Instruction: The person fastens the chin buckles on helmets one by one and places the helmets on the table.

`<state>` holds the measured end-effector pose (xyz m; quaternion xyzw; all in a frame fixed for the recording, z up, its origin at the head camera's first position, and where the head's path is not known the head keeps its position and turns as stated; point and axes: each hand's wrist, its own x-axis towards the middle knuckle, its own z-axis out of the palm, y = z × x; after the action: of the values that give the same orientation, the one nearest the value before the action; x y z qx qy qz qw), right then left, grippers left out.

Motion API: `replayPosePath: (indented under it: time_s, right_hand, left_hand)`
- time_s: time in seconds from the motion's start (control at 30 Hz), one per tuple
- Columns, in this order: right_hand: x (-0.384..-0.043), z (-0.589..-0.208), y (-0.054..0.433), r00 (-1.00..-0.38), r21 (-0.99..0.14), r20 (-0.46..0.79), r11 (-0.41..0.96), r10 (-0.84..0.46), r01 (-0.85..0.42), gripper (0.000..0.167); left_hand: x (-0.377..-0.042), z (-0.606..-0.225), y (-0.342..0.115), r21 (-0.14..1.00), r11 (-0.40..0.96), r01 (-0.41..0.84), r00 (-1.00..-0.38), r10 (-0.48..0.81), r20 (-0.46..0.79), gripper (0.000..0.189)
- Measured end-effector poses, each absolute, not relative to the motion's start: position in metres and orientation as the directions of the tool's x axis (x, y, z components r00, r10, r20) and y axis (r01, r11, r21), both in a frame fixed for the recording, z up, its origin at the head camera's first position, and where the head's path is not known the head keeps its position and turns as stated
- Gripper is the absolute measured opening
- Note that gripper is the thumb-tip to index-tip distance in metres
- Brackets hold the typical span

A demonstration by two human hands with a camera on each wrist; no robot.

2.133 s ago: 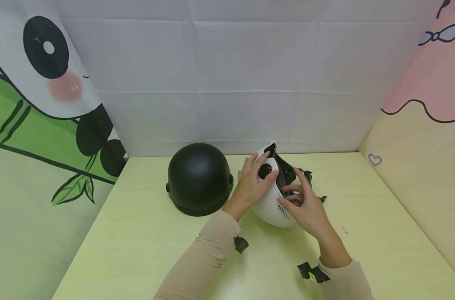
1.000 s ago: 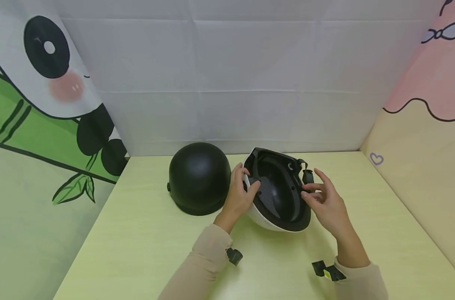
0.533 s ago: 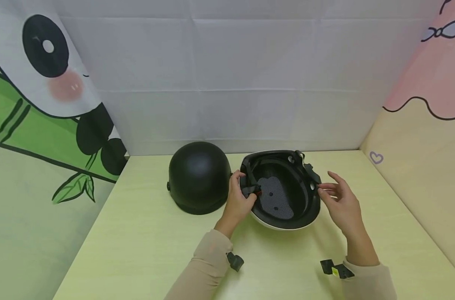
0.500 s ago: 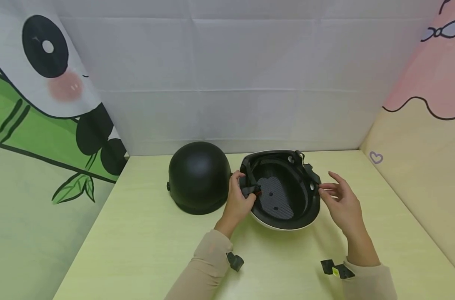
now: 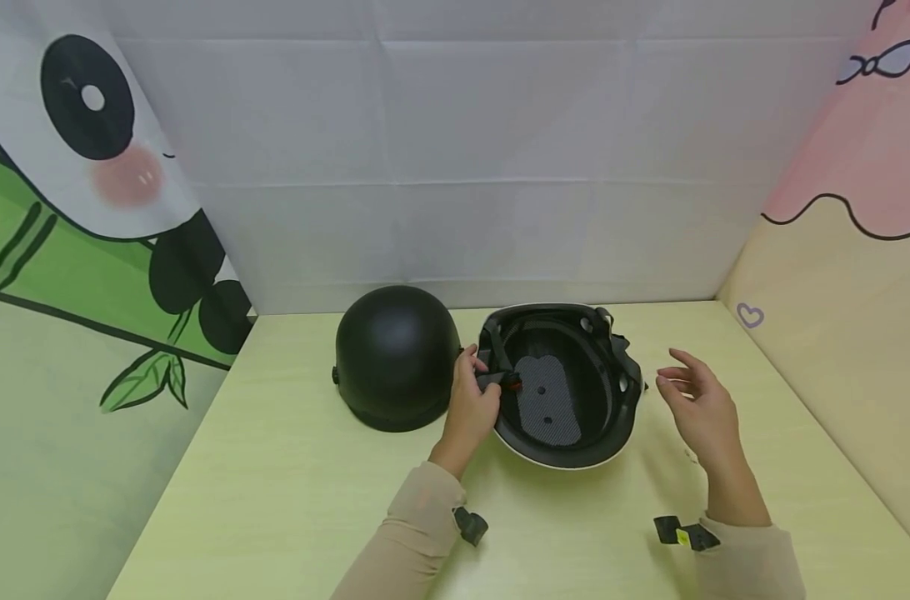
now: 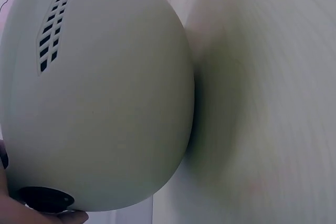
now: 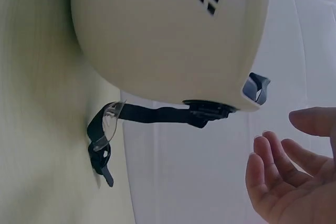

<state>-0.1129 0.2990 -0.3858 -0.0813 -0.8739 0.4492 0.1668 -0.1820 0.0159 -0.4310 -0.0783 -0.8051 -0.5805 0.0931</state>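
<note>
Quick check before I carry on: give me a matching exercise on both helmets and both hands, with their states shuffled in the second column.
Column one:
1. Black helmet
2. White helmet
3. Left hand
4. Right hand

Column two:
A. Clear of both helmets
B. Hollow side showing
C. Holding a helmet
D. Dome up

Pairs: 1-D, 2-B, 3-C, 4-A
</note>
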Motion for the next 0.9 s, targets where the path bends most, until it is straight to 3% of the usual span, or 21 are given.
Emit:
replayPosePath:
  time_s: [0.53, 0.9]
  right_hand:
    - [-0.136, -0.413, 0.333, -0.967, -0.763, 0.180, 0.646, 0.182, -0.021, 0.047]
    - [-0.140, -0.421, 0.341, -0.974, -0.745, 0.157, 0.668, 0.166, -0.006, 0.046]
  left_hand:
    - [-0.186, -0.424, 0.007, 0.854, 0.457, 0.247, -0.969, 0.118, 0.217, 0.027]
    - [-0.188, -0.412, 0.002, 0.691, 0.598, 0.406, -0.912, 0.223, 0.344, 0.025]
